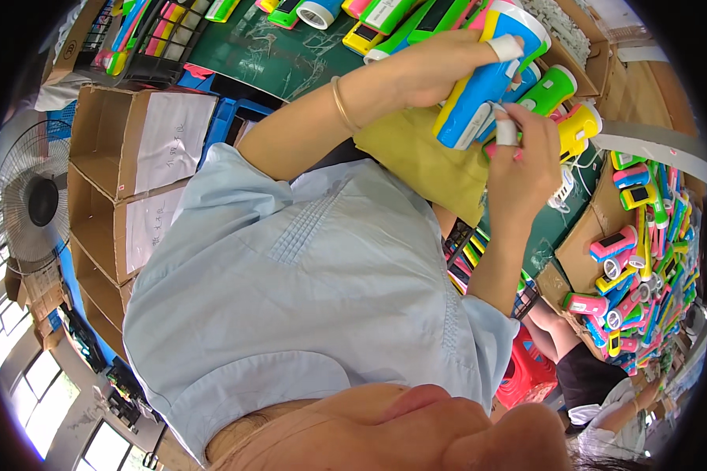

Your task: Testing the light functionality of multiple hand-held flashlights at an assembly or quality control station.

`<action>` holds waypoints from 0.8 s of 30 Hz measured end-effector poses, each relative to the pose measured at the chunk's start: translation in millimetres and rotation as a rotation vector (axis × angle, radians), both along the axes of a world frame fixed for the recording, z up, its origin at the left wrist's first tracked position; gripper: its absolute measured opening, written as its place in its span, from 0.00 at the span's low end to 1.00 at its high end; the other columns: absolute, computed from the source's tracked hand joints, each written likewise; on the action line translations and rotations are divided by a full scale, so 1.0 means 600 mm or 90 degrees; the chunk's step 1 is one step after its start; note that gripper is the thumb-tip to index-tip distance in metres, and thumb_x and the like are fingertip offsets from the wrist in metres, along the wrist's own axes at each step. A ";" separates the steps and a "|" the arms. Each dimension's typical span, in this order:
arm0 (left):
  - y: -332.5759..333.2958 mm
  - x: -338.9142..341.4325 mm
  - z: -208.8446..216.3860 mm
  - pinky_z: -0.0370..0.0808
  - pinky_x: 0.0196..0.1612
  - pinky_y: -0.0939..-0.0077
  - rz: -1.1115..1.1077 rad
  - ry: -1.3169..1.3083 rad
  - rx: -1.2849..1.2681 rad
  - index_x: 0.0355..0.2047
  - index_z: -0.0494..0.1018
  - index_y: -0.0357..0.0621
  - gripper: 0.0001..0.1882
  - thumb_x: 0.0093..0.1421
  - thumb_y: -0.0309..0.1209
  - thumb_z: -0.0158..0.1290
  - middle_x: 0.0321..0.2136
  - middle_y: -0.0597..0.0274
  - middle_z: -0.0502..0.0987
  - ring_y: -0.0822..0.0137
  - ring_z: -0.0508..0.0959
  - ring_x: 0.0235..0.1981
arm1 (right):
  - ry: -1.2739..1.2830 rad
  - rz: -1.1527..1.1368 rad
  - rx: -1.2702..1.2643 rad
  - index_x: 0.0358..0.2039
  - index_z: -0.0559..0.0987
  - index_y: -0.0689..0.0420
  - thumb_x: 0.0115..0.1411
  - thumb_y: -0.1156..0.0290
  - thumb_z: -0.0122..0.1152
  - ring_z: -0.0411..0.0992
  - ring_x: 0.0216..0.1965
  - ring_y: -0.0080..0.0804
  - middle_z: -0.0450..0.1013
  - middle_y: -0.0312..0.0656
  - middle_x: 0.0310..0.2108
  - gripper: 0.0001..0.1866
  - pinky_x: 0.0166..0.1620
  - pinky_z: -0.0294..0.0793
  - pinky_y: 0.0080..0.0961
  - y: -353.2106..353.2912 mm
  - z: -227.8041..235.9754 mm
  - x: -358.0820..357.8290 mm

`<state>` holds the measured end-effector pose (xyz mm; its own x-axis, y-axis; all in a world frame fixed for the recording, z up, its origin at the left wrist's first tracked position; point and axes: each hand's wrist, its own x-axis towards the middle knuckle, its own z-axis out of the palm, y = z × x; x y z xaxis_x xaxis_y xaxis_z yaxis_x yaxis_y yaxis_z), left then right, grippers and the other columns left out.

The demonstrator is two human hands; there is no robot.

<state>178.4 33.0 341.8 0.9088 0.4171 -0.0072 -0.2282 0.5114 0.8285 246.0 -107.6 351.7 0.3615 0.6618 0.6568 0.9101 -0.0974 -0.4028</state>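
Note:
A blue and yellow flashlight (483, 78) is tilted in front of me, its wide head at the top. Wrapped around its body is my left hand (440, 74), closed, with white tape on the thumb and a bracelet at the wrist. At the lower end of the flashlight, beside a pale label (477, 125), the bent fingers of my right hand (530, 153) close on its edge; one finger wears white tape. Fingertips of this hand are partly hidden. Below the flashlight lies a yellow-green cloth (424, 161).
Several coloured flashlights (436, 20) lie on the green table (251, 47). A large heap of flashlights (636, 267) fills the right side. Stacked cardboard boxes (106, 180) and a fan (42, 200) stand left. A person (581, 369) is near a red stool (526, 373), lower right.

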 end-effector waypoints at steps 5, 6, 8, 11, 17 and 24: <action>-0.016 -0.017 0.013 0.75 0.31 0.74 0.012 -0.048 -0.042 0.45 0.64 0.41 0.24 0.57 0.46 0.50 0.29 0.58 0.73 0.69 0.74 0.28 | 0.492 0.406 -0.137 0.29 0.75 0.60 0.45 0.78 0.62 0.68 0.27 0.27 0.70 0.37 0.25 0.08 0.30 0.66 0.21 -0.024 0.048 0.008; -0.017 -0.021 0.015 0.75 0.31 0.74 0.019 -0.111 -0.003 0.44 0.64 0.40 0.24 0.57 0.47 0.50 0.29 0.57 0.73 0.69 0.74 0.27 | 0.520 0.477 -0.098 0.29 0.75 0.60 0.44 0.77 0.63 0.68 0.27 0.26 0.70 0.36 0.26 0.10 0.30 0.65 0.22 -0.033 0.042 0.001; -0.017 -0.025 0.015 0.75 0.32 0.73 0.026 -0.144 0.015 0.43 0.64 0.39 0.23 0.57 0.46 0.49 0.30 0.56 0.74 0.68 0.75 0.29 | 0.295 0.340 -0.126 0.34 0.75 0.57 0.40 0.78 0.62 0.66 0.27 0.29 0.68 0.38 0.27 0.16 0.29 0.63 0.23 -0.046 0.010 -0.015; -0.023 -0.026 0.007 0.76 0.35 0.69 0.060 -0.099 -0.004 0.42 0.64 0.38 0.25 0.58 0.49 0.47 0.30 0.54 0.74 0.65 0.76 0.32 | -0.055 0.338 -0.014 0.37 0.75 0.58 0.35 0.82 0.59 0.65 0.27 0.34 0.66 0.38 0.26 0.23 0.27 0.62 0.27 -0.060 -0.050 -0.038; -0.046 -0.041 -0.005 0.75 0.36 0.68 0.047 -0.156 -0.049 0.41 0.64 0.39 0.30 0.58 0.57 0.41 0.31 0.54 0.73 0.64 0.75 0.32 | 0.215 0.077 -0.031 0.40 0.74 0.60 0.26 0.73 0.73 0.66 0.26 0.37 0.69 0.41 0.26 0.33 0.29 0.66 0.27 -0.075 -0.067 -0.045; -0.069 -0.074 -0.037 0.65 0.49 0.69 0.013 -0.311 0.595 0.52 0.60 0.38 0.42 0.41 0.48 0.63 0.49 0.54 0.66 0.61 0.68 0.48 | 0.588 0.227 -0.109 0.44 0.69 0.63 0.37 0.75 0.67 0.70 0.41 0.37 0.70 0.45 0.42 0.29 0.43 0.70 0.29 -0.050 -0.108 -0.033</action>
<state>134.1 -8.6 319.6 0.7187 0.0827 0.6904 -0.6452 -0.2909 0.7065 226.5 -137.7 286.9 0.4436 0.8902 0.1041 0.2350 -0.0034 -0.9720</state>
